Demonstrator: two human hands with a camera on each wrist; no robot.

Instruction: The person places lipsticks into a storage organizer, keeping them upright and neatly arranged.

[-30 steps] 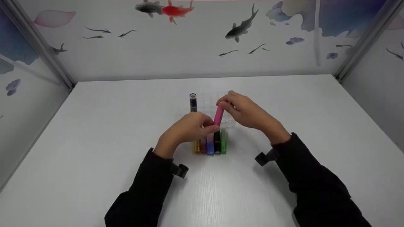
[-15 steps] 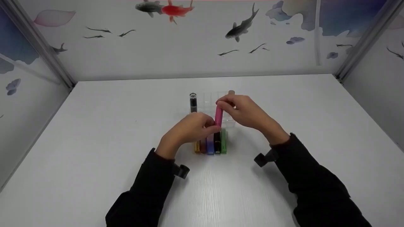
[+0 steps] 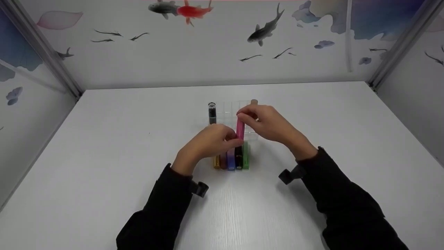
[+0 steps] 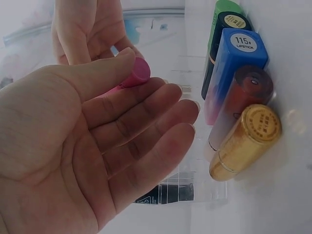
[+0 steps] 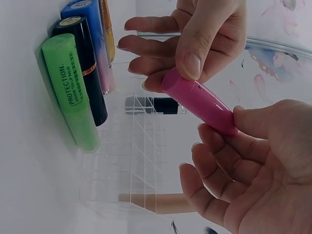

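Both hands hold a pink lipstick tube (image 3: 240, 129) upright above the table. My left hand (image 3: 211, 141) pinches its lower end (image 4: 132, 75) between thumb and fingers. My right hand (image 3: 267, 122) pinches its upper end (image 5: 200, 101). Just below them a row of lipsticks lies on the table: gold (image 3: 216, 161), dark red (image 4: 239, 97), blue (image 3: 231, 159), black (image 3: 238, 157) and green (image 3: 246, 156). Behind stands a clear compartment organiser (image 3: 229, 113) with a black lipstick (image 3: 212, 113) at its left corner and a beige tube (image 3: 254, 102) at its right.
The white table (image 3: 104, 139) is walled on three sides by panels painted with fish. Metal frame posts (image 3: 41, 48) stand at the back corners. Small black cameras (image 3: 199, 188) sit on both wrists.
The pink tube has tipped from a slant to nearly upright, and my right hand has shifted slightly left with it. The left hand has barely moved.
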